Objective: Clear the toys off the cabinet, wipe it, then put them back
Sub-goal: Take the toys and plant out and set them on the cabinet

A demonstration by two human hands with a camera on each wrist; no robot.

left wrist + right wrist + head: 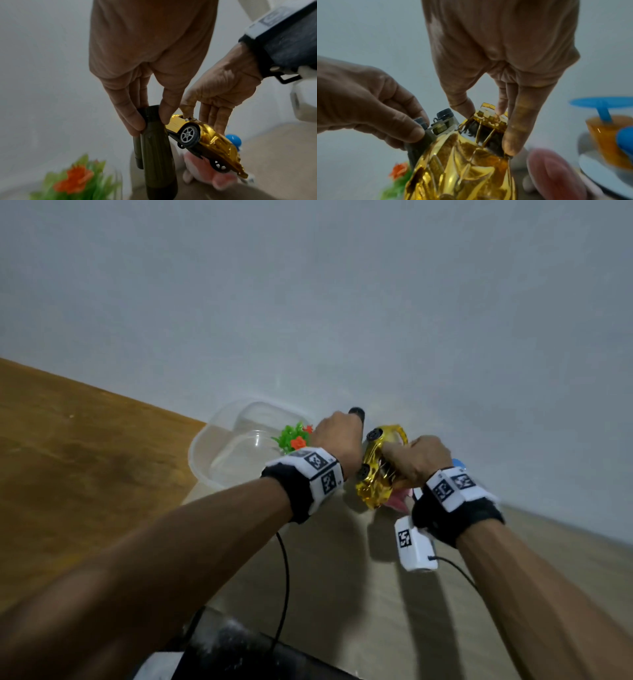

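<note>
Grey wall (308, 302) fills the upper frame; beige cabinet top (335, 577) runs lower centre. Clear tub (205, 460) left of centre, plastic plant (294, 437) at its right rim. Left hand (337, 441), grip pinching a dark green toy (154, 148). Right hand (416, 460), grip grasping the gold car (375, 474), centre frame, nose down above a pink toy (205, 174).

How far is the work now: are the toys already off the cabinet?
Not all. The right hand holds the gold car; the left hand grips a dark green toy. The plastic flowers, pink toy and blue and orange toy remain. No cloth shows, so wiping and putting back are left.
</note>
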